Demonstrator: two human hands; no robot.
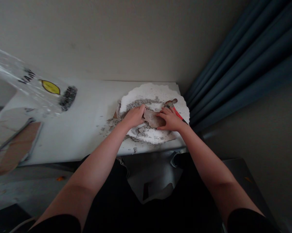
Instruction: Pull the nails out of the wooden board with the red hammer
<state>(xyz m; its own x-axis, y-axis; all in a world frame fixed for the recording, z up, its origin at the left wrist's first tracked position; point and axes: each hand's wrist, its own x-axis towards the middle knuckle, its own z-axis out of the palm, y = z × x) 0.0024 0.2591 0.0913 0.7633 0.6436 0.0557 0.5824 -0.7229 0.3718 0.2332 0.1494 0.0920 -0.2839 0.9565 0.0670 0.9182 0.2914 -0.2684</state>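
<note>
A torn, brownish-grey piece with a rough, mesh-like texture (152,118) lies between my two hands, over a white round slab (142,90). My left hand (134,117) is closed on its left end, the thumb near the upper edge. My right hand (171,119) grips its right end, with fingers along the top and the thumb below. Just behind the right hand rests a hammer (176,111) with a rusty head and a red and black handle, partly covered by the hand. Grey crumbs (138,103) and broken bits are scattered over the slab.
The slab sits on a white table (87,129) against a wall. At left are a clear plastic bag (36,84) with a yellow print and dark contents, and a brown cardboard piece (20,147) beside a dark bar (12,137). Blue curtains (243,58) hang at right.
</note>
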